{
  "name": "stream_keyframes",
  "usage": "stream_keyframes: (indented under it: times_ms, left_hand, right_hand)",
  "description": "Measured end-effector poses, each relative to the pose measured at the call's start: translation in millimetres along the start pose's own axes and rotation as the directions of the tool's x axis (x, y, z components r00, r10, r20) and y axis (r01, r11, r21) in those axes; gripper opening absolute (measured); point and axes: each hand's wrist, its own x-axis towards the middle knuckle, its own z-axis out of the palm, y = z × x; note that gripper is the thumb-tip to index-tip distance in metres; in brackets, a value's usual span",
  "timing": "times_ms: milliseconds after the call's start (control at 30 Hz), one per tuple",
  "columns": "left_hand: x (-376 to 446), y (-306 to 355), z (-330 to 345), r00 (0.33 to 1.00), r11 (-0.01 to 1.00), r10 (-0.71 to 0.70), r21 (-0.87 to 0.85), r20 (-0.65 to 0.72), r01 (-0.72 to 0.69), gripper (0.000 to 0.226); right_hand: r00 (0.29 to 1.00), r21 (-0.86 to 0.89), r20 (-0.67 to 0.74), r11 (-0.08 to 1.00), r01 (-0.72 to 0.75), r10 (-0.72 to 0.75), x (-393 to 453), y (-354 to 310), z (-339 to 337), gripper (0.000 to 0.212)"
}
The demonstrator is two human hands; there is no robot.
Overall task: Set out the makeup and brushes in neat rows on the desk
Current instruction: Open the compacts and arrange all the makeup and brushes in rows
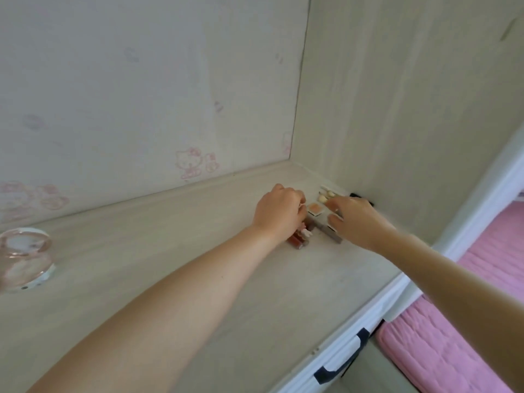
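Several makeup bits: sitting bunched together on the desk, a bit right of the frame's middle, close to the corner where the two walls meet.
Blush pan: small square with an orangey-pink fill, lying flat between the two hands.
Pale compact pieces: lying just behind it, nearer the corner; too blurry to say what exactly.
Reddish tubes... nope, correct spot: reddish tubes are not there, ignore that.
Red-brown tubes: lying under the left wrist, side by side, with a little white charm on one.
Grey stick: lying at an angle just under the right hand.
Left hand: knuckles up, fingers curling down over the pile; can't tell whether it's actually gripping anything.
Right hand: fingers curving, tips touching the items near the compacts; its grip is too blurred to call.
Desk: pale wood-look top, filling the lower left.
Glass dome thing: pinkish, sitting at the left edge.
Wallpaper: showing faint pink cartoon cats.
Pink bedding: showing at lower right.
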Motion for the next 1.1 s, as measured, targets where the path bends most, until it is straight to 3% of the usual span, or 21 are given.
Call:
stream_keyframes:
  times_ms: [133,333,533,733,833,967,1100]
  left_hand:
    - [33,-2,18,0.980,0.988,-0.153,0.008,0.128,0.153,0.032]
    - [60,-3,32,0.942,0.977,-0.173,0.169,0.287,0.127,0.047]
    - [72,-7,43,0.873,0.969,-0.245,0.086,0.422,0.231,0.044]
    - [71,-11,50,0.899,0.971,-0.215,-0.013,0.381,0.237,0.033]
    - [69,-11,49,0.930,0.958,-0.188,-0.149,0.316,0.244,0.029]
    - [64,-3,36,0.968,0.872,-0.173,-0.429,0.183,0.237,0.026]
    - [56,0,15,0.967,0.775,-0.198,-0.579,0.160,0.254,0.024]
  right_hand:
    - [0.999,-0.059,0.012,0.997,-0.040,0.041,27,7,8,0.035]
    - [0.998,-0.317,0.069,0.948,0.029,-0.008,54,10,23,0.038]
    - [0.996,-0.345,0.089,0.938,0.024,0.008,64,13,35,0.027]
    - [0.999,-0.248,0.032,0.969,-0.015,0.024,60,11,39,0.030]
    - [0.999,-0.142,-0.011,0.989,-0.038,0.037,52,12,39,0.029]
    - [0.982,-0.014,-0.167,0.995,-0.095,0.092,34,3,34,0.045]
    - [0.957,0.087,-0.273,0.993,-0.075,0.096,21,-10,23,0.047]
